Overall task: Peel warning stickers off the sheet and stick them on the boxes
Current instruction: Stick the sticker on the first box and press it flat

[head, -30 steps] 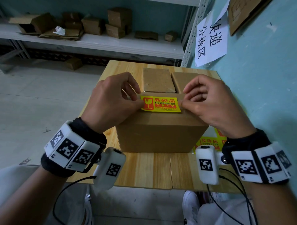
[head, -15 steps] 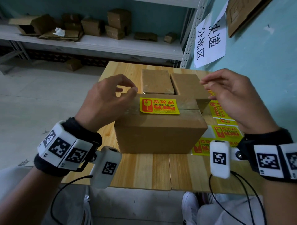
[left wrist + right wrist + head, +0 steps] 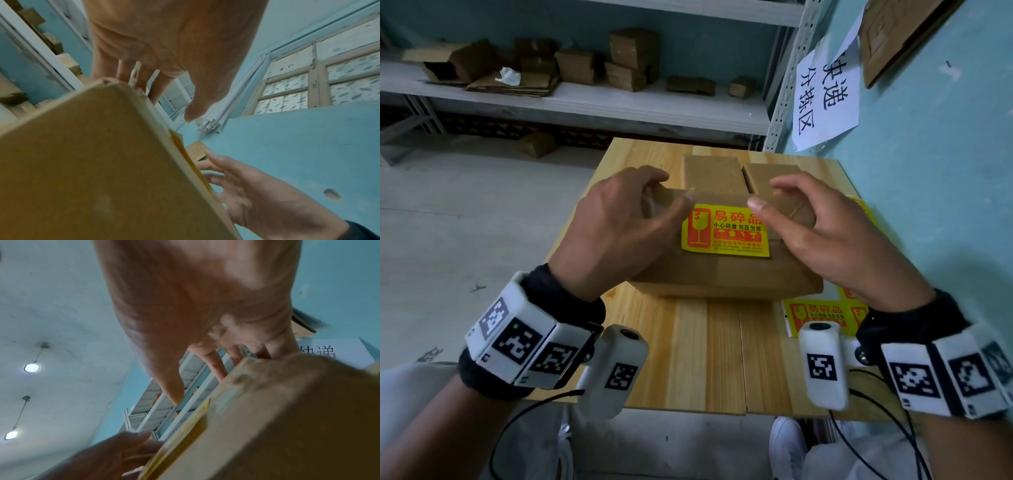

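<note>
A brown cardboard box [image 3: 722, 274] sits mid-table, raised and tipped towards me, with a yellow and red warning sticker [image 3: 726, 231] stuck flat on its top. My left hand [image 3: 669, 192] grips the box's left side, fingers curled round the far left corner, thumb by the sticker's left edge. My right hand [image 3: 767, 193] grips the right side, fingers over the far edge. The left wrist view shows the box [image 3: 82, 162] with fingers behind its corner. In the right wrist view the sticker's edge [image 3: 185, 434] shows on the box [image 3: 287, 418]. The sticker sheet [image 3: 822, 313] lies to the right, partly hidden.
Two smaller cardboard boxes [image 3: 710, 171] [image 3: 774, 174] stand side by side behind the big one. The wooden table [image 3: 688, 359] ends close to my body; a teal wall with a paper sign [image 3: 825, 92] runs along its right. Shelves with boxes [image 3: 585, 65] lie beyond.
Both hands let go of the sticker after pressing it down, drew apart, then came back to take the box by its sides. The box now sits tipped towards me.
</note>
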A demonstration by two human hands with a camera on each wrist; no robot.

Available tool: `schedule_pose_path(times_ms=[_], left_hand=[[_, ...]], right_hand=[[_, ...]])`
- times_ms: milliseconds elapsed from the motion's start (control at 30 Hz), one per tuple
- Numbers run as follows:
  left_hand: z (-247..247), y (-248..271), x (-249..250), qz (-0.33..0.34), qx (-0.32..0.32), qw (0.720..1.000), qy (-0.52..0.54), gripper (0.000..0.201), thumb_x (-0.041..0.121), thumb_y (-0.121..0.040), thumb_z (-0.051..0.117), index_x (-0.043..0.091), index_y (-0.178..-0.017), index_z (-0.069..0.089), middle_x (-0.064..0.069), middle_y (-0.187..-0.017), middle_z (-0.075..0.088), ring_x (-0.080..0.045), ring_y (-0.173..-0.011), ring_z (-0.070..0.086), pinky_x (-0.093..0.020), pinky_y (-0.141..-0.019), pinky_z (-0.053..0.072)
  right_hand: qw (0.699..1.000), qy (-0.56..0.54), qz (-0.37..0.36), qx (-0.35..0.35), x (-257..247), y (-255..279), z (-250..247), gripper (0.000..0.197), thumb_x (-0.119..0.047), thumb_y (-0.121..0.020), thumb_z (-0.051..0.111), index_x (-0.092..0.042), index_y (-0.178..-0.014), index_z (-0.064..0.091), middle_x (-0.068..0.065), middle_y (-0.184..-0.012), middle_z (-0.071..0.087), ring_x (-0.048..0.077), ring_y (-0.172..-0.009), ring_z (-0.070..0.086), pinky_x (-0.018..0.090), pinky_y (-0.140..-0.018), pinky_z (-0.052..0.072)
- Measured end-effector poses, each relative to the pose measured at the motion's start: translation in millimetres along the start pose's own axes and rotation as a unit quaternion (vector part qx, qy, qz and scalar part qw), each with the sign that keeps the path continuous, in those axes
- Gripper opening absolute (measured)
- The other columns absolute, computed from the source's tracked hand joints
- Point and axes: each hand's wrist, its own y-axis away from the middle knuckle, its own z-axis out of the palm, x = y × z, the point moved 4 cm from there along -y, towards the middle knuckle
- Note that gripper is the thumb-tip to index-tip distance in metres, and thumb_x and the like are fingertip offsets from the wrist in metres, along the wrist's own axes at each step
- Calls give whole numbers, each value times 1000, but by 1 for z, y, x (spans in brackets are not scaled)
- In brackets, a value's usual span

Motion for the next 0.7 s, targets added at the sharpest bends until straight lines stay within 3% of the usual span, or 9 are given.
schedule_pose_path(times_ms=[100,233,333,400,533,700], left_hand=[[-5,3,8,38,33,999,8,62,63,-82,48,23,-128,58,11,-112,54,-7,-98,52,-11,-68,38],[-2,3,5,49,43,998,20,52,59,-82,58,24,-121,60,7,-110,57,-9,-95,54,-14,-67,42],[4,2,1,41,27,998,26,59,66,-75,55,25,-117,58,7,-107,59,-11,-94,57,-31,-71,53],[9,2,1,47,17,998,28,64,70,-72,52,24,-116,57,8,-104,60,-11,-92,59,-36,-71,55],[17,3,2,61,14,998,30,65,70,-72,55,23,-117,54,7,-105,60,-11,-88,61,-35,-66,57],[26,4,1,70,9,996,54,57,58,-80,67,23,-123,56,4,-113,53,-13,-96,58,-33,-72,56]], right_hand=[[1000,13,-20,15,-3,2,0,60,-67,-85,57,-32,-133,55,-9,-130,56,6,-118,50,24,-93,38],[999,28,-35,26,-4,2,3,56,-66,-83,60,-30,-125,59,-8,-116,57,9,-107,54,25,-89,44],[997,46,-46,37,-5,1,3,55,-67,-82,61,-29,-120,60,-8,-111,55,10,-103,55,27,-85,45],[996,62,-45,37,-4,2,5,56,-71,-80,60,-29,-117,60,-9,-108,53,12,-102,54,31,-85,47],[995,82,-44,27,-1,0,10,62,-75,-76,57,-27,-114,57,-7,-107,53,18,-106,54,38,-87,49],[997,61,-49,13,2,-2,11,63,-74,-75,62,-25,-114,55,-5,-111,55,18,-107,53,31,-85,47]])
